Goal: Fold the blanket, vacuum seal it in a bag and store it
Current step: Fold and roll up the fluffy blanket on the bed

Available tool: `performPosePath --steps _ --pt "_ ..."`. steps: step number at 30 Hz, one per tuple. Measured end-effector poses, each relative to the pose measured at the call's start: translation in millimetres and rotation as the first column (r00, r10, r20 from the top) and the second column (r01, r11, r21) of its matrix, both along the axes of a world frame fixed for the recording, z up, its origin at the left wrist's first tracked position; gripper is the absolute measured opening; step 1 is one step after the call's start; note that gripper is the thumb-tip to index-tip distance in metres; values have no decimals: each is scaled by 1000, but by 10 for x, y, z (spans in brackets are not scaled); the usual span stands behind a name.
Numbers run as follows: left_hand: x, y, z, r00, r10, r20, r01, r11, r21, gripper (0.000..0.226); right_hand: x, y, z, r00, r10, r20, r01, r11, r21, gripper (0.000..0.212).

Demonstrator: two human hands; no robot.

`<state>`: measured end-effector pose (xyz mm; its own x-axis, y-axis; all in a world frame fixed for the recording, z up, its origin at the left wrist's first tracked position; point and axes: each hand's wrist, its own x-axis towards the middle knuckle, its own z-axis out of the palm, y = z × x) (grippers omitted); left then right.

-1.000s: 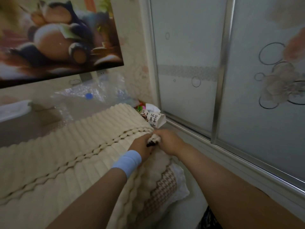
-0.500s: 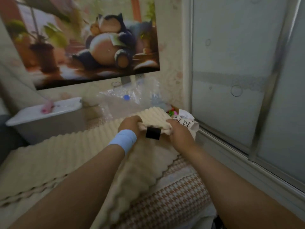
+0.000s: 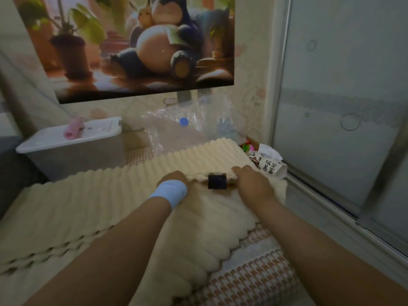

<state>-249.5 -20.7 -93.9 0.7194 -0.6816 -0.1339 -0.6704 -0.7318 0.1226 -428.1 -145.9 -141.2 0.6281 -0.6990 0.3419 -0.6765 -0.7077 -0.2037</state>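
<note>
blanket (image 3: 110, 206) looks soft, bulky, floppy; left grip (image 3: 174, 178) and right grip (image 3: 251, 184) each clutch its edge, black tag (image 3: 217, 182) between them.

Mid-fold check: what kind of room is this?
Probably a home bedroom: the blanket lies on a houndstooth bed sheet, a cartoon poster hangs on the wall, and a frosted sliding door stands at the right.

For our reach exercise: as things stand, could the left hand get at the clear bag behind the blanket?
Probably yes, once it lets go: the left hand grips the blanket edge, and only low blanket lies between it and the bag.
</note>
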Motion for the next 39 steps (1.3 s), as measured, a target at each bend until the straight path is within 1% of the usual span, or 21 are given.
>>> performPosePath --steps 2,5,8,11,13,15,16,17,18,19,21,23,24,25,27,30,31,33,34,36,39 --pt "113 -200 78 999 40 -30 -43 994 -102 17 127 -119 98 999 -32 1 32 999 1 36" --pt "315 -512 275 998 37 42 -22 947 -319 30 307 -335 193 998 -66 4 66 998 -5 26" --pt "524 -881 427 978 -56 202 125 928 -351 26 495 -679 265 994 -67 -87 59 994 -90 21" --pt "708 -1230 549 936 -169 310 266 914 -306 30 740 -1090 404 989 -111 -93 99 986 -133 23" --pt "929 -1520 601 945 -171 278 258 912 -319 32 950 -1429 521 988 -144 -50 137 983 -122 33" --pt "1179 -1765 468 969 -162 188 218 918 -333 44 1108 -1680 576 988 -136 -69 134 990 -32 65" --pt "1261 -1837 331 968 -182 170 225 932 -285 56 1163 -1749 554 986 -133 -100 134 991 0 82" --pt "1326 -1888 159 964 -214 158 243 950 -196 69 1216 -1790 487 980 -135 -148 136 991 0 91" --pt "1366 -1907 -39 963 -238 129 251 964 -89 79 1269 -1804 361 969 -135 -206 136 991 -8 93" --pt "1397 -1901 -255 963 -253 88 252 967 16 83 1326 -1812 185 957 -108 -268 117 993 17 91" --pt "1473 -1903 -646 956 -294 0 290 943 165 82 1407 -1820 -190 930 27 -367 61 972 226 81" --pt "1539 -1910 -849 945 -322 -51 326 921 213 75 1444 -1868 -458 909 141 -392 39 908 418 69" --pt "1551 -1909 -863 943 -328 -52 331 920 211 72 1454 -1892 -512 912 146 -382 47 890 453 65" --pt "1570 -1903 -843 940 -337 -45 339 920 197 69 1470 -1898 -519 921 128 -368 57 891 451 62" --pt "1561 -1855 -726 930 -366 23 358 919 162 65 1535 -1874 -452 919 69 -389 82 930 358 52" --pt "1501 -1643 -551 889 -344 302 299 936 186 68 1744 -1756 -238 901 -44 -431 114 984 137 37" --pt "1539 -1566 -523 902 -288 321 222 949 225 73 1839 -1697 -158 909 -60 -412 113 988 105 36" --pt "1634 -1392 -468 972 -104 208 35 949 312 92 2021 -1571 -61 935 -27 -353 59 995 81 42" --pt "1683 -1311 -435 990 -46 134 -12 915 404 100 2105 -1503 -44 944 8 -330 12 998 59 46" --pt "1725 -1137 -364 1000 -15 26 -2 838 546 102 2272 -1376 -77 949 99 -300 -97 995 20 56" --pt "1784 -942 -384 999 -23 -34 37 858 512 103 2489 -1236 -193 928 227 -295 -202 973 113 62"
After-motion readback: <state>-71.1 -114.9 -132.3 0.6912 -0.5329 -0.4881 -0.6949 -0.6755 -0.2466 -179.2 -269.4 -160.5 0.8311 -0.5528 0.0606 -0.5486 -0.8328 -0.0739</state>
